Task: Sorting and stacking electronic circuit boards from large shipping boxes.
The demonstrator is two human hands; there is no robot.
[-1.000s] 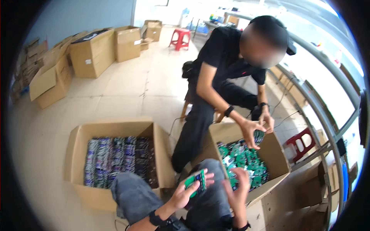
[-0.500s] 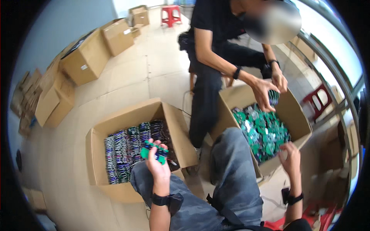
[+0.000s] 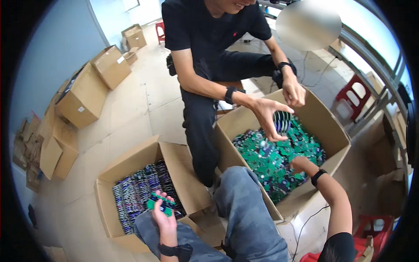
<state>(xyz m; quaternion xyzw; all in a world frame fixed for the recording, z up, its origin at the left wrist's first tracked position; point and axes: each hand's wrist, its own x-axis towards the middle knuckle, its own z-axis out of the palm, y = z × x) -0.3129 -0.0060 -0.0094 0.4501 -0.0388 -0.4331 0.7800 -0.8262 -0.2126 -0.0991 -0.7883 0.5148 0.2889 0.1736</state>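
Note:
My left hand (image 3: pixel 165 220) holds a few green circuit boards (image 3: pixel 168 211) above my knee, its fingers wrapped round them. Beside it stands an open cardboard box (image 3: pixel 104 198) with rows of round boards (image 3: pixel 139 190) packed on edge. My right hand (image 3: pixel 304 165) reaches into a second cardboard box (image 3: pixel 334 115), just over a loose heap of green circuit boards (image 3: pixel 257 153). Its fingers point down and are partly hidden, so whether they grip a board does not show.
Across from me a seated co-worker's hand (image 3: pixel 264 115) holds a stack of round boards (image 3: pixel 282 122) over the heap; their other hand (image 3: pixel 293 91) is close by. Large cartons (image 3: pixel 83 98) line the left wall. A red stool (image 3: pixel 354 92) and metal railing stand at right.
My right hand has moved from the box's near edge in over the heap. The view has shifted, showing more of the co-worker. My left hand still holds its boards.

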